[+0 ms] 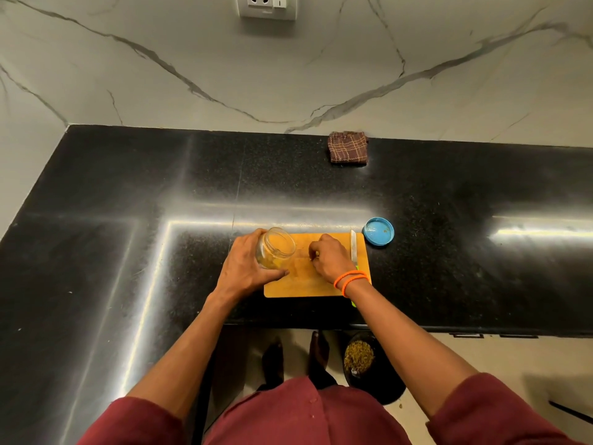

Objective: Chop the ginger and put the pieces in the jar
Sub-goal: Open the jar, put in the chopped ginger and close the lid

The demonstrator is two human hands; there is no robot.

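The person's left hand (245, 264) wraps around a clear jar (275, 248), fingers and thumb curled about its wall, tipping it so that the open mouth leans toward the middle of the wooden cutting board (316, 285). Yellowish ginger pieces (269, 259) already lie inside against the lower wall. The right hand (329, 255) hovers just beside the jar mouth with its fingertips drawn together over the board, apparently pinching small bits, though what they hold is too small to make out. A knife (353, 248) lies flat along the board's right edge, untouched, and the blue lid (379, 231) sits inverted on the black counter (128, 194) just beyond the board's corner. The jar looks like glass or hard plastic: rigid, smooth, probably a little slippery under damp fingers, so a full wrap around the body seems the safest hold, as it is held here. Chopped ginger is likely light, moist and clingy, prone to sticking to fingertips; gathering it in small pinches or scraping it toward the tilted mouth should handle it best. A folded checked cloth (348, 147) lies by the wall.
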